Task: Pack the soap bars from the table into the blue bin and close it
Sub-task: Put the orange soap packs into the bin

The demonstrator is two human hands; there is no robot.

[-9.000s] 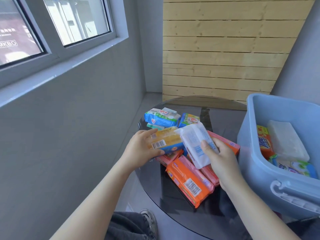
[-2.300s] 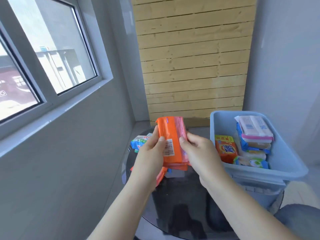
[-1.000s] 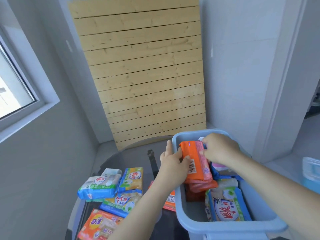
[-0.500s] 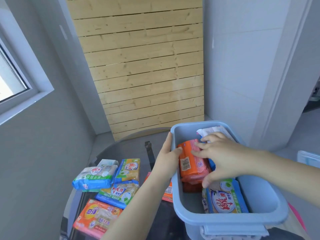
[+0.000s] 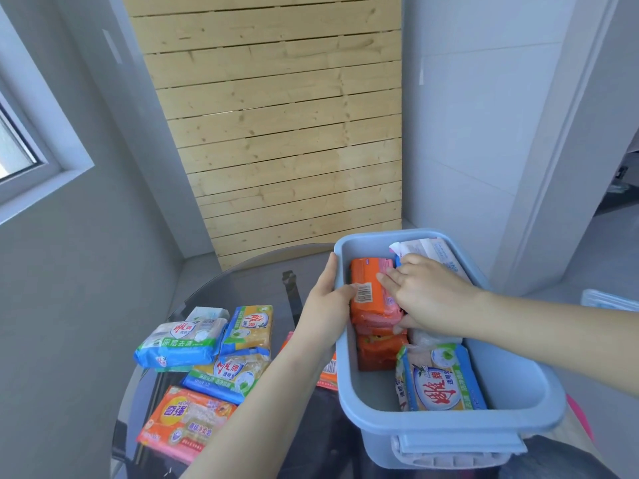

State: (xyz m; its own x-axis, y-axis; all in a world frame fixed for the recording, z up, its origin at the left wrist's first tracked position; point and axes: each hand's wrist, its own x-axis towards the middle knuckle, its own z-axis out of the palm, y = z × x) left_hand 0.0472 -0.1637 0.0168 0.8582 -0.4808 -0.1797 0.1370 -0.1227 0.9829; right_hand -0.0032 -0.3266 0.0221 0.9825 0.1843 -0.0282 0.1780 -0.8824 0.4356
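Observation:
The blue bin point(image 5: 449, 426) stands open on the right side of the table. An orange soap pack point(image 5: 368, 293) lies on top of other orange packs inside it. My right hand point(image 5: 428, 299) presses flat on that pack. My left hand point(image 5: 326, 307) straddles the bin's left wall, with straight fingers outside and the thumb touching the pack's barcode. A yellow-and-blue pack point(image 5: 439, 382) and a white pack point(image 5: 432, 248) also lie in the bin. Several packs sit on the table: a blue-white one point(image 5: 179, 344), two yellow-blue ones point(image 5: 247, 328), and an orange-pink one point(image 5: 186, 426).
The round dark glass table point(image 5: 242, 281) stands in a corner, with a grey wall and window to the left and a wooden slat panel point(image 5: 276, 133) behind. Another orange pack point(image 5: 328, 373) peeks out beside the bin, under my left arm. A pale blue plastic object point(image 5: 608, 300) lies at the right edge.
Both hands carried the orange pack from the table over the bin and lowered it onto the stack inside. My left hand's fingers now lie outside the bin wall.

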